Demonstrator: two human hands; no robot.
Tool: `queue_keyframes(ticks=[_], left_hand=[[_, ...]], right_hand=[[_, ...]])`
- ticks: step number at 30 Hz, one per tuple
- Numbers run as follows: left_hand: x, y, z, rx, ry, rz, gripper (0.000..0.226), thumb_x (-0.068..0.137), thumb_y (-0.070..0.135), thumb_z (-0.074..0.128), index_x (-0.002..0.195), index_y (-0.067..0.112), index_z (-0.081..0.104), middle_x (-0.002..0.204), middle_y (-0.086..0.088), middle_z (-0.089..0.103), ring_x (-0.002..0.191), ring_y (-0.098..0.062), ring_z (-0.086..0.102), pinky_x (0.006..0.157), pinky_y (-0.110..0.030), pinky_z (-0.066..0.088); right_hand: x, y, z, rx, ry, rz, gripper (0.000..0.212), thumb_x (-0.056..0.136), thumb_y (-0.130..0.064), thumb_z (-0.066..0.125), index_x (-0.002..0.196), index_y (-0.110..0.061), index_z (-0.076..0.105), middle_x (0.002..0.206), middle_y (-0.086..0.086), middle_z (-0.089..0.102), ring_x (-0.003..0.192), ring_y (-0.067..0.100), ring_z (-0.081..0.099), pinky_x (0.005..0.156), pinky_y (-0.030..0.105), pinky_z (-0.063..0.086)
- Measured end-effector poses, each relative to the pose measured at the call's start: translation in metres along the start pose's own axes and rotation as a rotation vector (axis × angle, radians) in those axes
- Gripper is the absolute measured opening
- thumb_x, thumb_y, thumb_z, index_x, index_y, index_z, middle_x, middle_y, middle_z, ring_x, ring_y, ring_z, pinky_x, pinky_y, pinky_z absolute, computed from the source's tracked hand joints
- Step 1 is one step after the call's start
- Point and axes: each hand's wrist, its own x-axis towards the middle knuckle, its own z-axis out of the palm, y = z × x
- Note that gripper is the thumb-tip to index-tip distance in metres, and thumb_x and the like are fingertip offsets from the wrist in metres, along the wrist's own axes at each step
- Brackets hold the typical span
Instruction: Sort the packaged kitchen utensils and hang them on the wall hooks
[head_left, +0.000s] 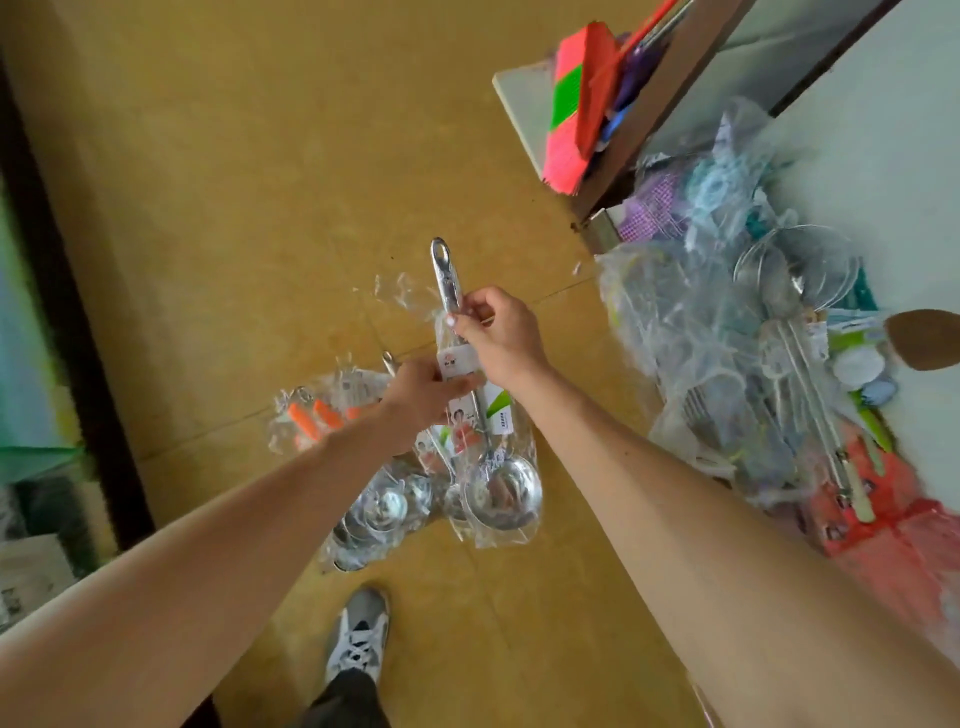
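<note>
Several bagged ladles (498, 493) hang bunched in the left hand (423, 395), fingers curled round their handles; the right hand (496, 335) pinches the front one's handle — sorting, seemingly; next, pull it free; the unsorted pile (727, 374) lies right of both hands.

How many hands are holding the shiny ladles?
2: the left hand grips the bagged ladles at their labels; the right hand pinches one ladle handle higher up. No others show.

Steel ladle (501, 491) in clear bag, upright, bowl down, looped handle end poking out top, more bagged ladles (382, 512) just beside
</note>
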Motion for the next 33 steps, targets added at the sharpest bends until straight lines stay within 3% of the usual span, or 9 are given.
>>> queue_keyframes(ticks=[3,6,11,15,20,25,28,30,33], left_hand=[[0.022,-0.049,-0.011,-0.069,0.017,-0.078,0.008,0.09,0.017,0.068,0.094,0.011,0.066,0.086,-0.001,0.067,0.076,-0.013,0.061,0.068,-0.029,0.057],[0.044,-0.096,-0.017,-0.094,0.037,-0.147,0.013,0.09,0.017,0.069,0.08,0.013,0.063,0.074,-0.002,0.058,0.071,-0.017,0.054,0.076,-0.038,0.054],[0.083,-0.152,-0.023,-0.106,0.08,-0.214,0.016,0.09,0.026,0.069,0.08,0.016,0.063,0.061,0.001,0.048,0.054,-0.012,0.039,0.056,-0.03,0.037],[0.119,-0.18,-0.02,-0.094,0.094,-0.268,0.026,0.089,0.034,0.069,0.087,0.009,0.062,0.06,0.0,0.043,0.051,-0.012,0.037,0.052,-0.028,0.036],[0.146,-0.197,-0.012,-0.118,0.197,-0.298,0.019,0.091,0.028,0.068,0.095,0.011,0.06,0.069,-0.003,0.055,0.051,-0.012,0.043,0.054,-0.024,0.042],[0.146,-0.199,-0.01,-0.063,0.278,-0.272,0.029,0.089,0.027,0.07,0.073,0.012,0.051,0.064,-0.002,0.05,0.055,-0.017,0.047,0.05,-0.025,0.04],[0.136,-0.184,-0.017,-0.008,0.326,-0.238,0.032,0.09,0.028,0.069,0.114,0.009,0.062,0.093,-0.007,0.066,0.077,-0.022,0.065,0.069,-0.031,0.056],[0.127,-0.167,-0.025,0.115,0.36,-0.182,0.042,0.093,0.031,0.064,0.127,0.007,0.056,0.114,-0.009,0.066,0.093,-0.024,0.066,0.079,-0.03,0.054],[0.102,-0.131,-0.032,0.352,0.382,-0.015,0.051,0.099,0.037,0.051,0.141,0.01,0.042,0.121,-0.005,0.061,0.094,-0.019,0.062,0.085,-0.031,0.049]], right_hand=[[0.009,0.035,0.053,-0.06,-0.064,0.043,0.015,0.089,-0.027,0.071,0.098,-0.018,0.063,0.083,-0.012,0.062,0.073,0.007,0.059,0.067,0.026,0.05],[0.015,0.071,0.1,-0.116,-0.11,0.099,0.022,0.091,-0.028,0.069,0.105,-0.012,0.065,0.089,-0.006,0.063,0.078,0.012,0.06,0.068,0.028,0.049],[0.033,0.129,0.157,-0.111,-0.066,0.22,0.022,0.091,-0.021,0.069,0.108,-0.009,0.064,0.089,-0.006,0.061,0.078,0.012,0.059,0.066,0.023,0.048],[0.053,0.168,0.19,-0.132,-0.029,0.296,0.021,0.089,-0.024,0.071,0.105,-0.013,0.063,0.081,-0.011,0.058,0.077,0.013,0.061,0.079,0.037,0.055],[0.055,0.196,0.207,-0.175,-0.079,0.317,0.036,0.09,-0.02,0.067,0.125,-0.015,0.06,0.113,0.003,0.066,0.098,0.02,0.065,0.09,0.04,0.054],[0.039,0.193,0.199,-0.226,-0.09,0.228,0.042,0.091,-0.02,0.064,0.132,-0.016,0.056,0.122,0.003,0.062,0.107,0.018,0.061,0.092,0.038,0.054],[0.031,0.181,0.185,-0.226,-0.066,0.206,0.041,0.092,-0.021,0.065,0.132,-0.014,0.056,0.127,0.007,0.058,0.112,0.021,0.058,0.096,0.04,0.051],[0.026,0.169,0.17,-0.241,-0.055,0.186,0.042,0.094,-0.023,0.063,0.133,-0.011,0.056,0.13,0.009,0.057,0.118,0.024,0.056,0.101,0.039,0.047],[0.015,0.146,0.136,-0.303,-0.053,0.129,0.046,0.098,-0.03,0.055,0.139,-0.01,0.051,0.138,0.009,0.055,0.128,0.025,0.05,0.107,0.038,0.041]])
